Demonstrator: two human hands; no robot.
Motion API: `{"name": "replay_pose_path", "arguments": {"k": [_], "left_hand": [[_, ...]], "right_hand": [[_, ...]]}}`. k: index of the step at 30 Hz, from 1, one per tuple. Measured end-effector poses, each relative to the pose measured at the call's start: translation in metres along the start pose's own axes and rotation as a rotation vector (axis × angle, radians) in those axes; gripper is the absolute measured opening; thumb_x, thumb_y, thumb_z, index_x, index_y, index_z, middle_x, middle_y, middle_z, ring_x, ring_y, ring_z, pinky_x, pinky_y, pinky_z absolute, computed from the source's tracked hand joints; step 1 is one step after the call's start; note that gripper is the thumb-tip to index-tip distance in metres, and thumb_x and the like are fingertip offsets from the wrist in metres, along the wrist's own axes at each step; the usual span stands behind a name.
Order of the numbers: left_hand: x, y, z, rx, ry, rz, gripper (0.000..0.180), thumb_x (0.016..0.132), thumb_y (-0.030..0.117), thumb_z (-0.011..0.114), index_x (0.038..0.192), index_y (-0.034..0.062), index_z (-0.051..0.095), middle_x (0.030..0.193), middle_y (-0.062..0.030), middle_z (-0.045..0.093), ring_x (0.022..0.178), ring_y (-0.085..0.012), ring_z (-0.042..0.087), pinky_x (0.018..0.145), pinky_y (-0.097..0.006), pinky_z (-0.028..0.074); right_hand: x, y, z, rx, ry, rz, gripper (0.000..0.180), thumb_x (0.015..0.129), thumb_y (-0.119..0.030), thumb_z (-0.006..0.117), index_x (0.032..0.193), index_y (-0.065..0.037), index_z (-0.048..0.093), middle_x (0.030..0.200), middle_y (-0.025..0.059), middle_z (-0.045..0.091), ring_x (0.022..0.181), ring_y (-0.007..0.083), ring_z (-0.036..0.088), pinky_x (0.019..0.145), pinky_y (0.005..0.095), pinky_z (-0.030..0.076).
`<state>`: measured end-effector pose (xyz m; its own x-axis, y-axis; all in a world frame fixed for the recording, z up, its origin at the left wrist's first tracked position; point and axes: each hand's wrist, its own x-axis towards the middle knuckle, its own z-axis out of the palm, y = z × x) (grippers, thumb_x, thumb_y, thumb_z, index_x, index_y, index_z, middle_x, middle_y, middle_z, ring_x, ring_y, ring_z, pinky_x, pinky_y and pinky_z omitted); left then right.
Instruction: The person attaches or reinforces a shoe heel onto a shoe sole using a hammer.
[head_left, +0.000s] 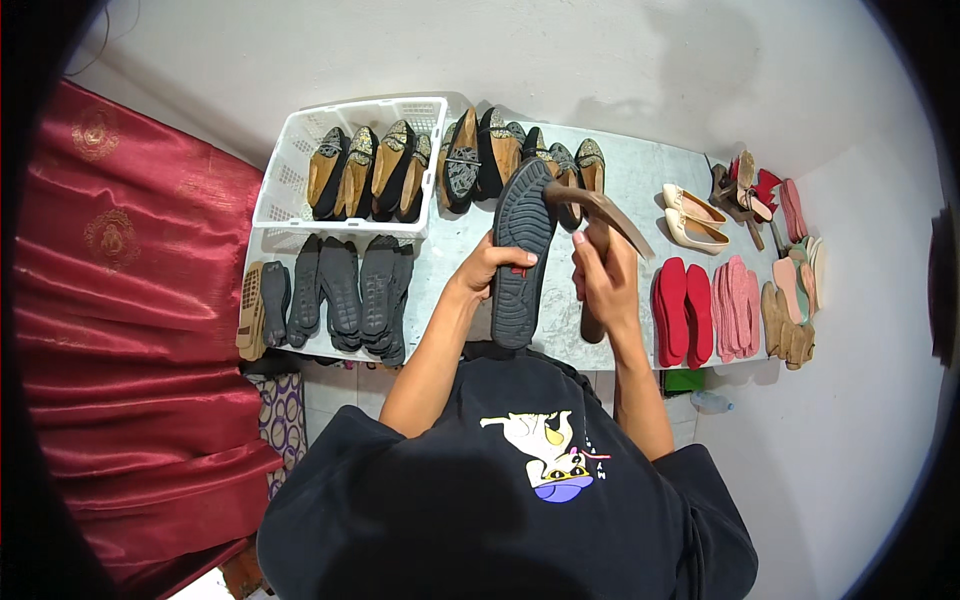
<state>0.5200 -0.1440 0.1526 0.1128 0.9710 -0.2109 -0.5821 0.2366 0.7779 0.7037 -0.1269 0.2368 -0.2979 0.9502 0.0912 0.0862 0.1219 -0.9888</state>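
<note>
My left hand (482, 268) grips a shoe (517, 305) whose black ridged sole is turned up toward me, toe pointing away. The thumb lies across the sole beside a small red label. My right hand (609, 285) is closed round the handle of a hammer (622, 222). One end of its brown curved head is at the sole near the toe; whether it touches I cannot tell. Below my right fist the handle's lower end sticks out. The shoe's upper is hidden behind its sole.
A white basket (340, 225) of shoes stands at the back left, with more loafers (462, 165) beside it. Black soles (342, 290) lie at the front left. Red soles (684, 310), pink soles (738, 310) and cream flats (693, 218) occupy the right of the table (640, 160).
</note>
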Motion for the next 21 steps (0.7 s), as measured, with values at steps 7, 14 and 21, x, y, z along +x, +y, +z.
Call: {"name": "replay_pose_path", "arguments": {"k": [7,14,21], "left_hand": [[0.003,-0.005,-0.003,-0.031,-0.005,-0.007,0.045,0.065,0.006,0.073,0.109,0.0022,0.061,0.087,-0.0028,0.063,0.074,-0.0134,0.062,0.068,-0.026,0.052],[0.002,0.001,0.001,0.011,-0.047,-0.02,0.049,0.066,0.004,0.07,0.114,0.0022,0.062,0.089,-0.0037,0.065,0.073,-0.0142,0.063,0.067,-0.027,0.053],[0.004,0.006,-0.007,-0.002,-0.048,-0.028,0.049,0.066,0.003,0.067,0.115,0.0008,0.062,0.093,-0.0067,0.068,0.078,-0.0161,0.068,0.071,-0.028,0.056]], "right_hand": [[0.024,-0.006,0.0,-0.07,-0.014,-0.026,0.02,0.098,-0.02,0.059,0.088,-0.004,0.053,0.057,-0.001,0.048,0.041,0.007,0.046,0.036,0.0241,0.036],[0.034,0.0,0.013,-0.174,-0.004,-0.297,0.015,0.098,-0.014,0.058,0.094,0.0,0.056,0.057,-0.0009,0.047,0.042,0.0064,0.045,0.037,0.0241,0.037],[0.011,0.0,0.023,-0.081,-0.035,-0.286,0.013,0.099,-0.013,0.056,0.097,0.0,0.058,0.059,-0.0014,0.046,0.044,0.0058,0.043,0.04,0.0247,0.034]]}}
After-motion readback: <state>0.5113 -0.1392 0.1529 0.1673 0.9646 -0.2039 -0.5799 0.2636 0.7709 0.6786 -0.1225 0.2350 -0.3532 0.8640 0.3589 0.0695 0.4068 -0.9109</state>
